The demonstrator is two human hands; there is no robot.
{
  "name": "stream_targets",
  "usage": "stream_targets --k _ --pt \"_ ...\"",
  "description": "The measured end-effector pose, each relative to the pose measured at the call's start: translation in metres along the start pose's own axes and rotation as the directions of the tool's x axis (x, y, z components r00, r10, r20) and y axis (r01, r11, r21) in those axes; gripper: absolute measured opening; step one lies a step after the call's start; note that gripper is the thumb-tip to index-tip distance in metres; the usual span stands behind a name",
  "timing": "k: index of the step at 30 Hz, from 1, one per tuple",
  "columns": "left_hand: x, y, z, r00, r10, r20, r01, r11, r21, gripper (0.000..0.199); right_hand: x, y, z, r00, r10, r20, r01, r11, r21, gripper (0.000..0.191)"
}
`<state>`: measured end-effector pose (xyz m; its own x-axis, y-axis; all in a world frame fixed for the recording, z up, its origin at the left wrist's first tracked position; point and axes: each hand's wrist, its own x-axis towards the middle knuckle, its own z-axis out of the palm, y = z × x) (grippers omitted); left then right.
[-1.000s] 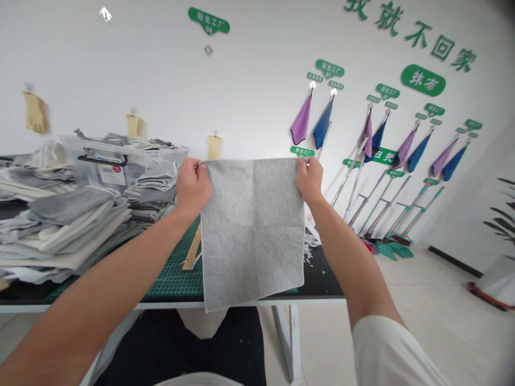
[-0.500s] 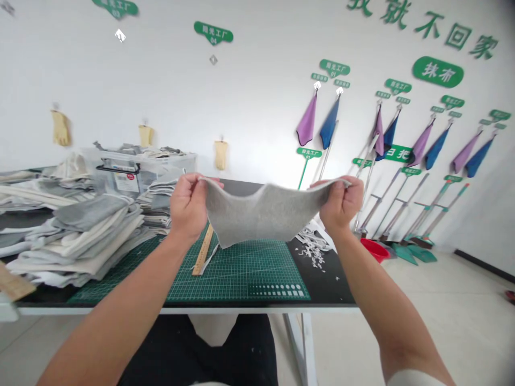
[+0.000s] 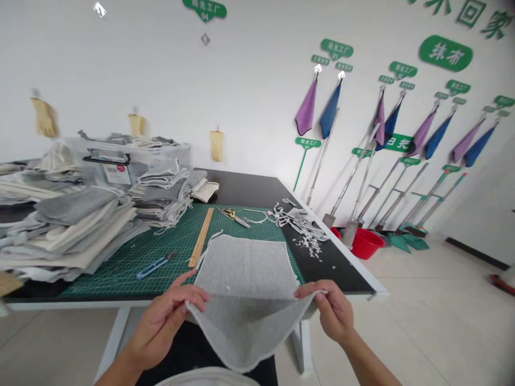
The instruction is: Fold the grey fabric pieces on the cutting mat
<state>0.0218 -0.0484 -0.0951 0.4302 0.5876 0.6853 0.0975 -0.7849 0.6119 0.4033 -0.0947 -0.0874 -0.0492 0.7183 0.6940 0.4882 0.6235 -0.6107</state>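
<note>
A grey piece of cloth (image 3: 249, 262) lies partly on the green cutting mat (image 3: 112, 273), its near part sagging over the table's front edge. My left hand (image 3: 161, 316) pinches the near left corner between thumb and fingers. The near right corner is gripped by my right hand (image 3: 330, 311). Left of the cloth, a wooden ruler (image 3: 201, 238) and a blue-handled cutter-like tool (image 3: 156, 265) lie on the mat. Beyond the cloth are gold-handled scissors (image 3: 236, 217) and a thin pale strip (image 3: 257, 220).
Stacks of folded grey and white cloth (image 3: 80, 230) fill the table's left side, before a clear plastic box (image 3: 147, 161). Cloth scraps (image 3: 301, 225) lie at the right. A red basin (image 3: 367, 244) and several mops stand on the floor by the wall.
Both hands have come down and toward me with the cloth. It was stretched in the air above the mat; now its far part lies flat. The scissors and blue tool have come into sight.
</note>
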Motion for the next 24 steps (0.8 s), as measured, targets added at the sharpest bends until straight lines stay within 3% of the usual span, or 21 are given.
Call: stream_targets --k 7,10,15,17,19,21,24 --pt "-0.03 -0.026 0.018 0.956 -0.29 -0.044 0.285 0.954 -0.091 0.021 -0.028 0.011 0.005 0.994 0.091 0.056 -0.091 0.996 -0.003 0.02" --pt "-0.033 -0.032 0.022 0.928 -0.371 -0.033 0.366 0.925 -0.096 0.023 -0.032 0.014 0.006 0.984 0.08 0.158 -0.081 0.997 0.001 0.02" --pt "-0.048 -0.036 0.019 0.908 -0.402 0.121 0.389 0.914 0.116 0.022 -0.044 0.014 0.006 0.914 0.071 0.4 -0.061 0.997 -0.039 0.019" --pt "-0.061 -0.041 0.022 0.92 -0.37 0.127 0.334 0.913 0.235 0.022 -0.056 0.02 0.012 0.907 0.088 0.412 -0.079 0.996 -0.038 0.023" --pt "-0.074 -0.047 0.03 0.948 -0.314 0.056 0.284 0.91 0.301 0.018 -0.072 0.033 0.024 0.947 0.133 0.293 -0.131 0.991 -0.024 0.031" --pt "-0.085 -0.053 0.043 0.951 -0.292 -0.105 0.311 0.889 0.337 0.01 -0.087 0.05 0.04 0.966 0.258 0.025 -0.256 0.964 -0.069 0.034" --pt "-0.091 -0.06 0.066 0.858 -0.333 -0.392 0.479 0.795 0.373 0.024 -0.099 0.074 0.063 0.821 0.497 -0.28 -0.545 0.828 -0.13 0.032"
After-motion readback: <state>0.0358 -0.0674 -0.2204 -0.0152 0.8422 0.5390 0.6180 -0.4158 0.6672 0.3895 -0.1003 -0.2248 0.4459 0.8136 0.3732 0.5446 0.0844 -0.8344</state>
